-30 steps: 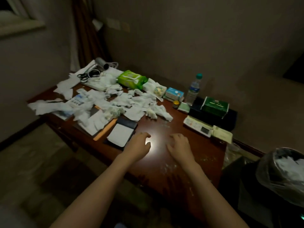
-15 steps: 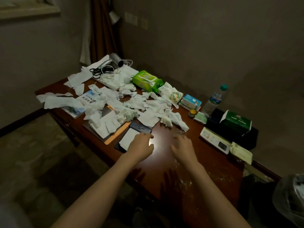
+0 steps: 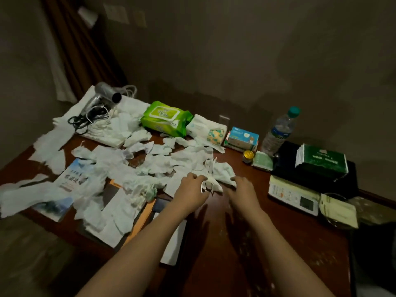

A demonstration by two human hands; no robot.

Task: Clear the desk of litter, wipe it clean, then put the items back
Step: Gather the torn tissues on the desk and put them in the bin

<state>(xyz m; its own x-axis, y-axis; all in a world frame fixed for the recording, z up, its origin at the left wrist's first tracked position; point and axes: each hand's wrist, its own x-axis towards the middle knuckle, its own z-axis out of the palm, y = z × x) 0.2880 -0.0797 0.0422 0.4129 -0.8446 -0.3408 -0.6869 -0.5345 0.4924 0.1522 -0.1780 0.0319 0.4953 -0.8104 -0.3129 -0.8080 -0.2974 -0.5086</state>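
Both hands down on the dark wooden desk [image 3: 267, 243], at the near edge of the litter. Left hand [image 3: 190, 190] curled, fingers pinching a crumpled white tissue [image 3: 211, 182] lifted a little off the surface. Right hand [image 3: 243, 192] just beside it, fingers bent onto another wad of tissue [image 3: 225, 171] — gripped or only pressed, cannot tell.

Taking the green wet-wipes pack [image 3: 165, 117] at the back of the desk as landmark: torn white tissues [image 3: 154, 159] strewn in front of it and off to its left, reaching as far as the desk's left edge. Left of the pack, a grey hair dryer [image 3: 105, 96] with its black cord [image 3: 85, 121] coiled on a white sheet. In front and to the left, a booklet [image 3: 72, 179] half buried under tissue; nearer still, an orange folder [image 3: 141, 219] and a dark flat item with white paper on it, partly under the left forearm. Right of the pack, touching it, a small white tissue packet [image 3: 205, 129]; then a blue box [image 3: 243, 137], a little gold-lidded jar [image 3: 248, 155], a pale green sachet [image 3: 263, 160] and a water bottle [image 3: 278, 129] standing upright with a teal cap. Farthest right, a green packet [image 3: 321, 161] on top of a black box [image 3: 349, 181] — and in front of that, a white device with a small screen [image 3: 293, 194] and a pale card [image 3: 338, 211].
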